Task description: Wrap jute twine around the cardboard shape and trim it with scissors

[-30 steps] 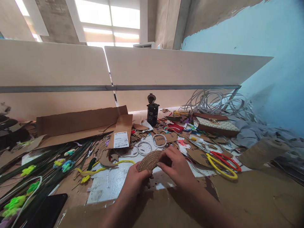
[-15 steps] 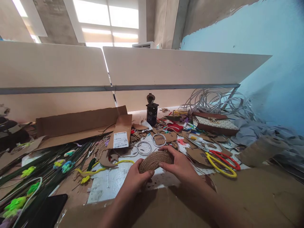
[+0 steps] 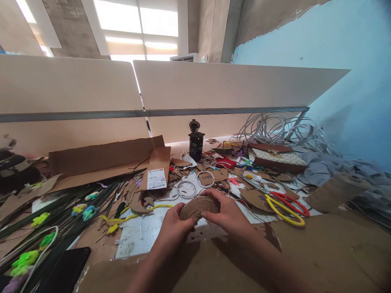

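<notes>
Between my two hands is a brown piece wound with jute twine (image 3: 200,206), curved along its far edge and held above the front of the table. My left hand (image 3: 175,221) is closed on its left end, thumb on the near side. My right hand (image 3: 224,209) grips the right end, fingers over the top and thumb pressed on the near face. The underside of the piece is hidden. Two white rings (image 3: 186,189) lie just beyond it. A crescent wrapped partly in twine (image 3: 137,203) rests to the left, beside a yellow fuzzy stem (image 3: 122,219).
Scissors with red and yellow handles (image 3: 284,209) and a twine roll (image 3: 337,191) lie at the right. Behind stand a black tumbler (image 3: 196,144) and a handbag (image 3: 276,158). An open cardboard box (image 3: 106,162), fuzzy flowers (image 3: 89,212) and a phone (image 3: 64,270) are at the left.
Both hands keep hold of the twine-wound piece. It has turned slightly, and my right fingers and thumb have shifted a little to the left along it.
</notes>
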Action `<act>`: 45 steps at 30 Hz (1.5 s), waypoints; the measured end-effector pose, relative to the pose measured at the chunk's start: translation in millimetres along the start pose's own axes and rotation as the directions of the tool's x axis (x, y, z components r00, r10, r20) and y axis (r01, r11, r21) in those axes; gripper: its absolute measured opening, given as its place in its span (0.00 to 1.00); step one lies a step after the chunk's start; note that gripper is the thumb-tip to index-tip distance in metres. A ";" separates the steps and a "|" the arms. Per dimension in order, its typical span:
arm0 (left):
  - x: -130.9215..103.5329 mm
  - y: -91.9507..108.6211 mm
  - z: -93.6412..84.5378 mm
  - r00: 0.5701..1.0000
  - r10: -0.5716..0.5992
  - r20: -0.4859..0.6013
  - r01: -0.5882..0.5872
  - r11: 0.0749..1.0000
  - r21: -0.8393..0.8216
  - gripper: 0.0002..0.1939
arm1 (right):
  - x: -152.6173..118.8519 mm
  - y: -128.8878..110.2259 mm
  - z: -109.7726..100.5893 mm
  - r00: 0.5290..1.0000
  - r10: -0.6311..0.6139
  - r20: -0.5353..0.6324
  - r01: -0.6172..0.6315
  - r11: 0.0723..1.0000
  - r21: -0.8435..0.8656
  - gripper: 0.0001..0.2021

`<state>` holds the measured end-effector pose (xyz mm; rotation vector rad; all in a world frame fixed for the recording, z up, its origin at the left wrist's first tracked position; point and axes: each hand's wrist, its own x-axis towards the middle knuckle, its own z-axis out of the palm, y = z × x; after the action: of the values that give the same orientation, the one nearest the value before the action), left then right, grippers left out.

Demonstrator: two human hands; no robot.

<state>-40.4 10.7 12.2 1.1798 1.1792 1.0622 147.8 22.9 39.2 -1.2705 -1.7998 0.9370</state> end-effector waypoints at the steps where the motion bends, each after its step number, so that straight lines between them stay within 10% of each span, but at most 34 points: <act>1: 0.0 2.0 -0.9 1.000 -0.012 0.020 0.012 1.000 -0.008 0.12 | -0.3 -1.1 0.3 1.000 0.002 0.009 -0.002 1.000 0.003 0.21; 21: -6.0 22.9 -1.2 0.988 -0.148 0.033 0.152 0.968 -0.201 0.22 | 2.8 6.7 -1.4 0.999 -0.002 0.041 -0.009 0.965 0.263 0.24; 45: -3.4 2.2 -5.7 0.979 -0.166 0.115 0.185 0.968 -0.172 0.19 | 0.6 8.7 8.2 0.998 -0.010 0.064 -0.008 0.963 0.270 0.23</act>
<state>-46.5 8.2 14.7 0.9562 1.0638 0.9442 144.2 24.4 27.9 -1.0775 -1.6532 1.1908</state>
